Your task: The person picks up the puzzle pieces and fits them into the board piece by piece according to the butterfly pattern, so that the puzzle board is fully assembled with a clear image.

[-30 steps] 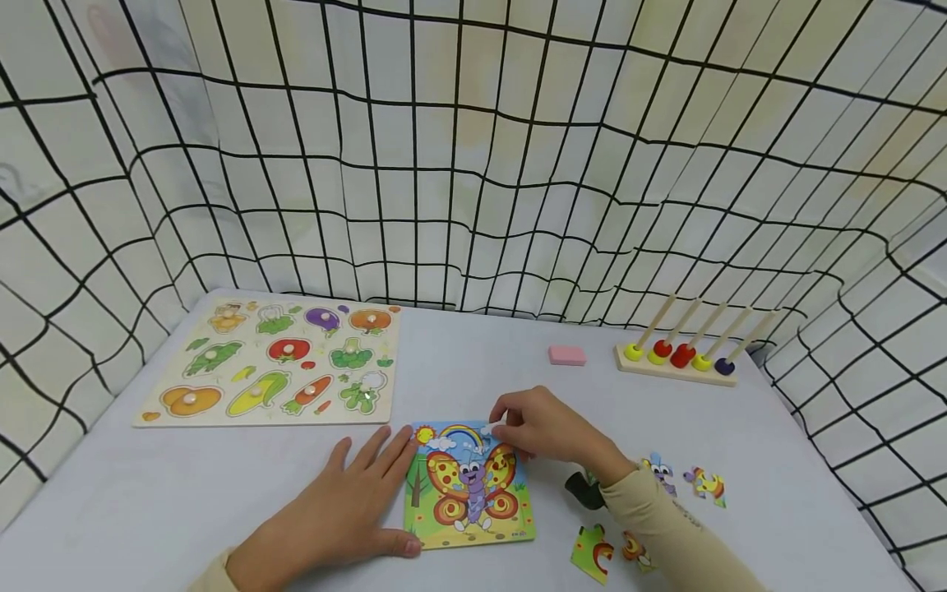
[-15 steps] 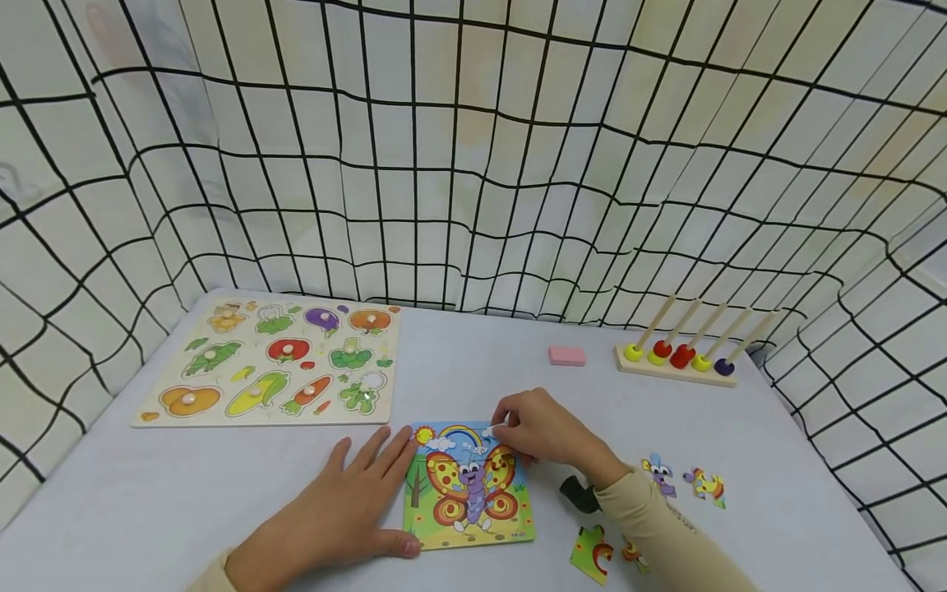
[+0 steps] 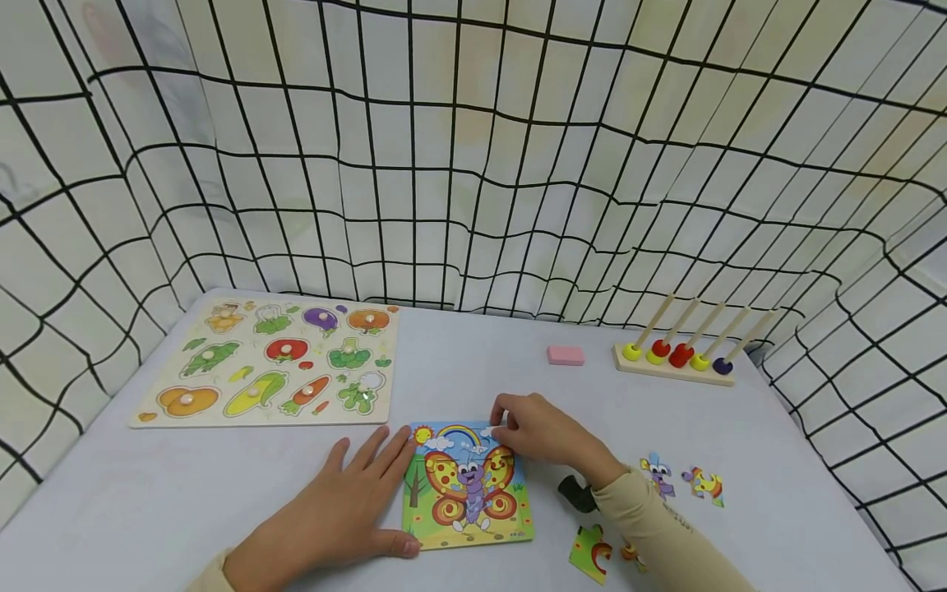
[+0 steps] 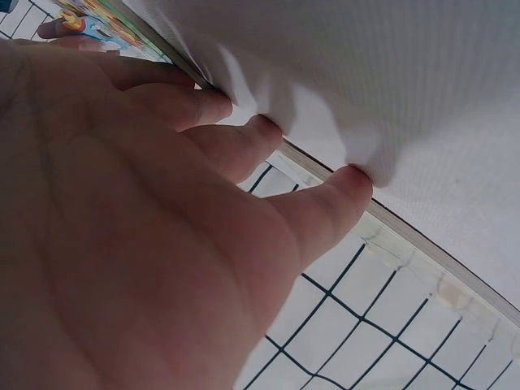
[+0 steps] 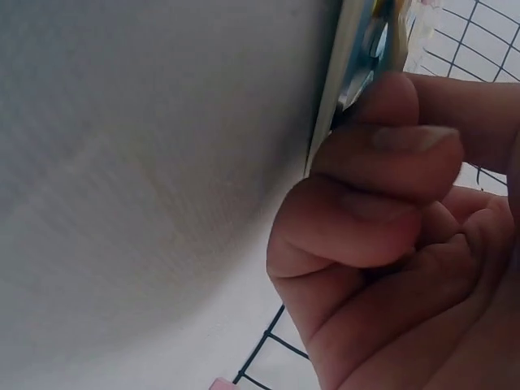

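Observation:
A square butterfly puzzle (image 3: 472,493) lies on the white table in the head view. My left hand (image 3: 344,510) rests flat with fingers spread, its index finger and thumb touching the puzzle's left edge. At the top right corner, my right hand (image 3: 547,432) pinches a puzzle piece with a bit of cloud (image 3: 488,432) on it; the fingers cover most of it. In the right wrist view the piece (image 5: 398,36) stands slightly lifted from the board at the fingertips, the other fingers curled. The left wrist view shows the left hand (image 4: 179,211) with its fingertips on the table.
Loose puzzle pieces (image 3: 590,552) lie right of the puzzle, one partly under the right sleeve. Farther right are two more pieces (image 3: 658,475). A vegetable peg board (image 3: 170,362), a pink block (image 3: 565,355) and a bead stacker (image 3: 673,370) stand behind. Black netting surrounds the table.
The pinched piece has tipped down closer to the puzzle's corner, and less of its cloud shows. My right forearm has shifted slightly left. My left hand stays in place.

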`<state>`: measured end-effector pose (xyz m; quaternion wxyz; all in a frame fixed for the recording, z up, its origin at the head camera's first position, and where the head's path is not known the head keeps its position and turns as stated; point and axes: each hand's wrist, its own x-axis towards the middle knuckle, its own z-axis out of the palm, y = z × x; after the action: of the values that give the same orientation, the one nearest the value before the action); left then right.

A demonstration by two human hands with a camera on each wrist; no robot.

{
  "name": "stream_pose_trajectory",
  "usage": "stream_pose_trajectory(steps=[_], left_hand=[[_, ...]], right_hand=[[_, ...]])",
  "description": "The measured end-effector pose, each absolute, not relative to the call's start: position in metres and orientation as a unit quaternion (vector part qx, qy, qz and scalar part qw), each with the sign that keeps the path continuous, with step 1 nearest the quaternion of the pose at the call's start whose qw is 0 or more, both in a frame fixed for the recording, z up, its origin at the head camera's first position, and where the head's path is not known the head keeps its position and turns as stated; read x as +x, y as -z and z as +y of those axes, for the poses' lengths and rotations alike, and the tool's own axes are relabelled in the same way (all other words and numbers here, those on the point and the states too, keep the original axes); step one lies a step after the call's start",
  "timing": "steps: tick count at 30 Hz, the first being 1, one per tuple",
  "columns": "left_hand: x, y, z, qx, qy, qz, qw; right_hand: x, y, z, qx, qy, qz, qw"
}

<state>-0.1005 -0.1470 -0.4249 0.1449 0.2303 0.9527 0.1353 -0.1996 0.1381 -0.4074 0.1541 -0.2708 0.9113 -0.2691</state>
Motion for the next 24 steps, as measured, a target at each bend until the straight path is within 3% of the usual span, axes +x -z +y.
stream_pose_trajectory(steps=[24], left_hand=[[-0.0989,0.4234,-0.1486,0.24,-0.143,0.951,0.134]], right_hand=[[-0.2016,0.4096,0.138,-0.292,0.245,0.911,0.157]])
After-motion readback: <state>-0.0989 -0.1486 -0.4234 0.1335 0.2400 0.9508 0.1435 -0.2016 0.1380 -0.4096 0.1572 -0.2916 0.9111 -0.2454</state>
